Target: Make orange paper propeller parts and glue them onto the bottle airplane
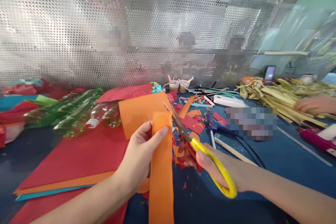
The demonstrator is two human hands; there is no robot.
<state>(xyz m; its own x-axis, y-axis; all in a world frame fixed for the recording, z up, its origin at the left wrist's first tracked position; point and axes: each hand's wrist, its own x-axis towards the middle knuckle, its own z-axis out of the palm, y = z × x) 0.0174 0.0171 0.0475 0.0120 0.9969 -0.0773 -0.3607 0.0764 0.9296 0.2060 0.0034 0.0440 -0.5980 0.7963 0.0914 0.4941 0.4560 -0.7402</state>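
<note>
My left hand pinches a long strip of orange craft foam or felt near its upper end, thumb on the front face. The strip hangs down past the bottom edge of the view. In my right hand is a pair of scissors with a yellow handle loop and a red one. Their blades are parted and point up and left, just right of the strip's top. A wider orange sheet stands behind my left hand; whether it joins the strip cannot be made out.
Red sheets are stacked at left, with clear green plastic bottles behind. Red and orange scraps lie mid-table. A blue glue gun with its cord is to the right. Dried husks and another person's hand are far right.
</note>
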